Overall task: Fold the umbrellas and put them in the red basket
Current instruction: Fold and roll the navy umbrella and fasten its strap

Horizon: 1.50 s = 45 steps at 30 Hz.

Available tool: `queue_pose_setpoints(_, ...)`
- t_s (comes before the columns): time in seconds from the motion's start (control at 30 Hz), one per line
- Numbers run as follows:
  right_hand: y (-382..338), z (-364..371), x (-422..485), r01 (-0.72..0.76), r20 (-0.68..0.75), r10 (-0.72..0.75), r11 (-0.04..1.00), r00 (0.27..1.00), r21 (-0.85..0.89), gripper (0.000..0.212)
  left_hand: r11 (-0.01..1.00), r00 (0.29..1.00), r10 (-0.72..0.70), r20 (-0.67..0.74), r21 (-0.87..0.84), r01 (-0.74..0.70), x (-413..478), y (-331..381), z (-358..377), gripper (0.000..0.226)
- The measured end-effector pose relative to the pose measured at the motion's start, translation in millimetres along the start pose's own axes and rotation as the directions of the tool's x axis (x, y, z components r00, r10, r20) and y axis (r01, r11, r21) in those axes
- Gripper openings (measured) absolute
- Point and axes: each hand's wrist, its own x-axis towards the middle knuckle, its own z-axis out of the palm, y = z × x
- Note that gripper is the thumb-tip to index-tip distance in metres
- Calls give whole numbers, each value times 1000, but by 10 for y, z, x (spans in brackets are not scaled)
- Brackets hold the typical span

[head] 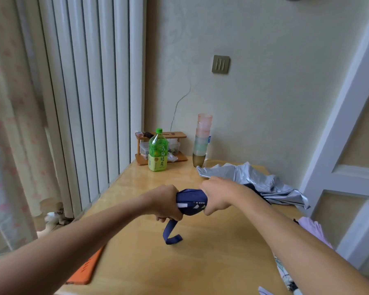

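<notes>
Head view — left hand (166, 202) and right hand (214, 196) both clenched round the navy umbrella (191, 202) above the table (211, 252).

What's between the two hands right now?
The folded navy umbrella, held at one end by the left hand and at the other by the right hand; head view.
</notes>
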Motion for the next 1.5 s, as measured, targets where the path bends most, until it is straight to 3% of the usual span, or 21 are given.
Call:
queue_pose_setpoints(0.1, 30, 149, 68, 52, -219, -94, 981, 971, -188, 48, 917, 977, -10, 211, -389, 93, -16, -68, -15, 15)
queue_pose_setpoints(0.17, 46, 246, 109, 64, -322, -150, 963, 935, -263, 56, 817, 925, 104, 366, -561, 130, -28, -153, 12, 14)
queue_pose_setpoints(0.23, 84, 312, 129, 60, -375, -143, 973, 916, -225, 50, 736, 874, 219, 434, -662, 144, -38, -235, 46, 17)
queue_pose_setpoints(0.3, 141, 408, 159, 43, -469, -105, 989, 877, -142, 48, 648, 866, 270, 421, -745, 160, -34, -299, 97, 26)
queue_pose_setpoints(0.43, 131, 607, 217, -28, -677, 137, 985, 723, 169, 78, 384, 899, 288, 331, -900, 209, 38, -367, 197, 70)
queue_pose_setpoints(0.47, 79, 642, 223, -14, -708, 218, 959, 672, 283, 79, 332, 912, 278, 302, -921, 203, 60, -370, 225, 72)
queue_pose_setpoints(0.53, -46, 696, 232, 51, -687, 389, 849, 613, 526, 61, 247, 936, 247, 252, -950, 190, 103, -362, 277, 74)
queue_pose_setpoints(0.57, -94, 699, 230, 72, -601, 472, 745, 645, 663, 44, 210, 946, 230, 229, -961, 182, 129, -353, 307, 75)
queue_pose_setpoints(0.63, -203, 643, 202, 61, -273, 481, 411, 833, 910, 19, 147, 963, 198, 183, -977, 156, 176, -333, 368, 76)
queue_pose_setpoints(0.67, -241, 643, 206, 21, -126, 394, 261, 910, 965, 31, 123, 969, 188, 162, -982, 140, 199, -326, 394, 76)
queue_pose_setpoints(0.7, -276, 647, 197, -12, -46, 288, 195, 957, 981, 44, 107, 972, 182, 145, -986, 127, 216, -320, 412, 76)
queue_pose_setpoints(0.77, -310, 677, 197, -33, -21, 205, 253, 978, 967, 56, 102, 976, 178, 128, -989, 111, 240, -331, 433, 77)
queue_pose_setpoints(0.83, -279, 719, 231, 5, -84, 234, 320, 969, 947, 47, 148, 976, 180, 124, -984, 98, 234, -357, 429, 73)
queue_pose_setpoints(0.93, -169, 708, 259, 138, -179, 155, 240, 972, 961, 37, 219, 975, 195, 109, -974, 65, 197, -392, 410, 56)
queue_pose_setpoints(1.2, -100, 787, 205, 247, -249, 5, 110, 968, 963, 33, 191, 972, 230, 53, -981, 8, 142, -391, 419, 37)
queue_pose_setpoints(1.5, -106, 953, 243, 161, -161, 126, 10, 979, 987, 33, 157, 970, 224, 92, -986, 57, 102, -337, 490, 32)
